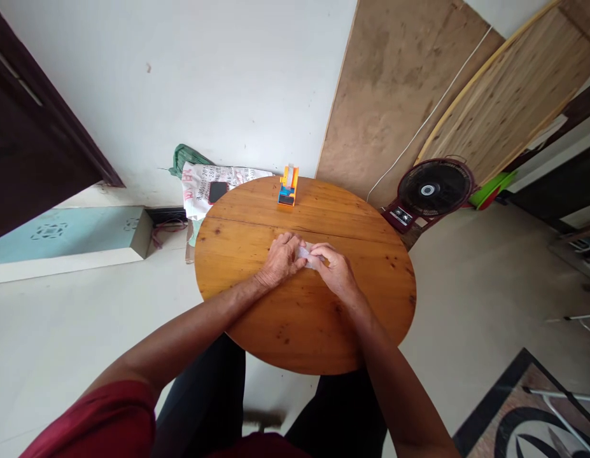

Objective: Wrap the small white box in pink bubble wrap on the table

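In the head view, the left hand (281, 261) grasps one side of a small whitish piece (307, 256) (too small to identify) and the right hand (337, 270) pinches its other side, near the middle of the round table (299, 331), before an orange dispenser (288, 186).

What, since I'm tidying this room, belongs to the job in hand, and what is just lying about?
In the job:
small pale piece, at both the left hand and right hand
round wooden table beneath
orange-and-blue dispenser on the table, probably; neither hand touches it

Lying about, as far as I can judge:
dark flat rectangle
printed white sack
green bundle
fan
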Demonstrator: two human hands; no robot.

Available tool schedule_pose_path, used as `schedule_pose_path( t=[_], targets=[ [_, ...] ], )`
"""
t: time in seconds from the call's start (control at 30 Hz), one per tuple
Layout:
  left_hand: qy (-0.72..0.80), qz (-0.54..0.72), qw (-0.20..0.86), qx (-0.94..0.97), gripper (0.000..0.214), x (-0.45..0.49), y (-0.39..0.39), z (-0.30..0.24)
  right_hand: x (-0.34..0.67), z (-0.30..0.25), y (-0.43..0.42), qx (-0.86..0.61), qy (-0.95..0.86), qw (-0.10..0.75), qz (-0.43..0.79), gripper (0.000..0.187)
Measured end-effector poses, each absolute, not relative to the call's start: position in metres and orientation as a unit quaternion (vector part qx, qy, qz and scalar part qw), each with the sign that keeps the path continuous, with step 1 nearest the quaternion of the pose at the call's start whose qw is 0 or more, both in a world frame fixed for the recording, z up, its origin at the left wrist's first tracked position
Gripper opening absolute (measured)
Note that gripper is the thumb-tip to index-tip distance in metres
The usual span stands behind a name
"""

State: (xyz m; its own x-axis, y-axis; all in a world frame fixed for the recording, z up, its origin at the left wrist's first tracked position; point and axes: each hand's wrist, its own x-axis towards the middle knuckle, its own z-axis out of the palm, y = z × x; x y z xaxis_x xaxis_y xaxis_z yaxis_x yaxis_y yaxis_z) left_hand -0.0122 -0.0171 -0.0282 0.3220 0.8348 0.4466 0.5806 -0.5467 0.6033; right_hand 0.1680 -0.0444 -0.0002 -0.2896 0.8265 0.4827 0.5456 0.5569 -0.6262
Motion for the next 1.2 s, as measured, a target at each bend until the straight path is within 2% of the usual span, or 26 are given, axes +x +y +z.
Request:
schedule_pose_path(
  t=[0.17,0.3,0.37,0.6,0.9,1.0,1.13,1.2],
  targets=[
    [0.439,0.361,0.131,0.812,0.022,-0.013,-0.018,-0.029,0.167,-0.011,-0.049,-0.423,-0.788,0.424,0.143,0.014],
    [0.427,0.324,0.097,0.839,0.014,-0.014,-0.019,-0.02,0.169,-0.014,-0.051,-0.406,-0.803,0.421,0.116,0.027],
    [0.414,0.298,0.08,0.856,0.016,-0.017,-0.021,-0.014,0.171,-0.016,-0.051,-0.401,-0.811,0.412,0.104,0.031],
    [0.322,0.256,0.028,0.911,0.033,-0.043,-0.032,-0.011,0.174,-0.02,-0.051,-0.391,-0.83,0.385,0.096,0.027],
    [0.324,0.276,0.032,0.904,0.031,-0.048,-0.029,-0.022,0.183,-0.013,-0.061,-0.376,-0.876,0.295,0.067,0.045],
    [0.306,0.281,0.048,0.908,0.04,-0.048,-0.026,-0.02,0.189,-0.016,-0.063,-0.361,-0.886,0.288,0.043,0.05],
    [0.292,0.264,0.087,0.915,0.064,-0.041,-0.016,-0.019,0.19,-0.021,-0.055,-0.356,-0.888,0.291,0.018,0.049],
    [0.274,0.249,0.118,0.921,0.068,-0.036,-0.008,-0.021,0.191,-0.022,-0.049,-0.354,-0.891,0.285,0.005,0.047]
  ],
)
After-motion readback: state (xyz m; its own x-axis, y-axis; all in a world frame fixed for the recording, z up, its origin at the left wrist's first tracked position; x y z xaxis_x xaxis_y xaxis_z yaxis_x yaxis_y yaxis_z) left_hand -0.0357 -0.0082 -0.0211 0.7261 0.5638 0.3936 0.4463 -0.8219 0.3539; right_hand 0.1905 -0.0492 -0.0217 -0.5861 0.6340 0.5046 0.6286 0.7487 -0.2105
